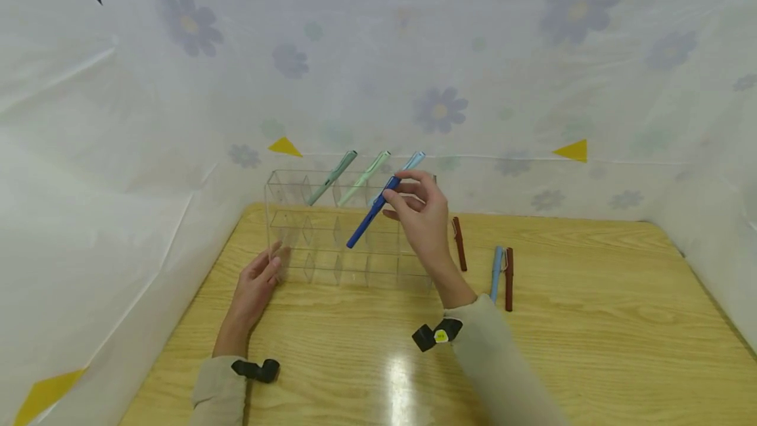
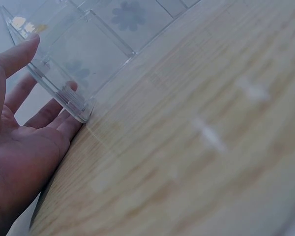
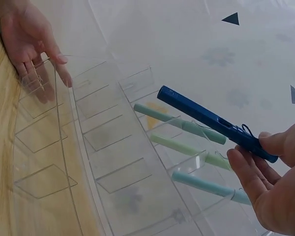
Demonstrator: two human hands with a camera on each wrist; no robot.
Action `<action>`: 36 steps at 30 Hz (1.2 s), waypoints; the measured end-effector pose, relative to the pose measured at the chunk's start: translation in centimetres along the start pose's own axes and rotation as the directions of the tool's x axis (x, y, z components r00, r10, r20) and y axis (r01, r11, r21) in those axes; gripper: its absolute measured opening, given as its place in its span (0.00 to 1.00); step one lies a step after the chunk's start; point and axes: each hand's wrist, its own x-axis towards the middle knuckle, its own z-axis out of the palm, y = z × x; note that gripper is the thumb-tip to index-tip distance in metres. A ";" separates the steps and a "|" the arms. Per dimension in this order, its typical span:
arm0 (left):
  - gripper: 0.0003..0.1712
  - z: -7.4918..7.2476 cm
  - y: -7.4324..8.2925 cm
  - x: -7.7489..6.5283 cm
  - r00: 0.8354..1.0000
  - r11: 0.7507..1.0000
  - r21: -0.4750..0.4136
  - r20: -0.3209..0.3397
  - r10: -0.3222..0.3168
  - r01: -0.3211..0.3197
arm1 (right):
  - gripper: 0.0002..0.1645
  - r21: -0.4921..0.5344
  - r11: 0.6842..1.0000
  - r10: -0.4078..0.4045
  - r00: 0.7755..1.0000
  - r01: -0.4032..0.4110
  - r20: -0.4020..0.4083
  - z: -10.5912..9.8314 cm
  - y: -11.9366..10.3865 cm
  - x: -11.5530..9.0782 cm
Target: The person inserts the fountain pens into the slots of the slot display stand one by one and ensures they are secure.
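Observation:
A clear plastic pen holder [image 1: 349,253] with rows of compartments stands on the table. At its lower left corner, my left hand [image 1: 253,288] holds the side wall, thumb on one side and fingers on the other, some seen through the plastic. My right hand [image 1: 424,215] pinches a dark blue pen [image 1: 369,219] near its cap end, tilted in front of the upper rows. Three pens lean in the top row: grey-green [image 1: 334,177], pale green [image 1: 365,178] and light blue [image 1: 416,160], the last partly hidden behind my right hand.
Right of the holder, a brown pen [image 1: 459,245] lies on the wooden table [image 1: 591,321]. Further right, a blue pen [image 1: 497,275] lies beside a second brown pen [image 1: 509,280]. White flowered sheeting [image 1: 367,84] encloses the table at the back and sides.

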 end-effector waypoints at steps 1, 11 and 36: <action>0.34 0.0 0.0 0.0 1.000 1.000 0.002 -0.002 0.001 -0.001 | 0.19 -0.004 1.000 -0.012 1.000 0.012 -0.009 0.2 0.1 0.2; 0.33 -0.1 -0.3 0.0 1.000 1.000 -0.003 0.019 0.023 -0.023 | 0.19 -0.042 0.995 -0.088 0.994 0.086 -0.070 2.2 1.2 1.2; 0.34 0.0 -0.2 -0.2 1.000 1.000 -0.010 -0.001 0.007 -0.007 | 0.10 -0.175 0.982 -0.077 0.997 0.075 -0.005 6.2 5.1 -0.4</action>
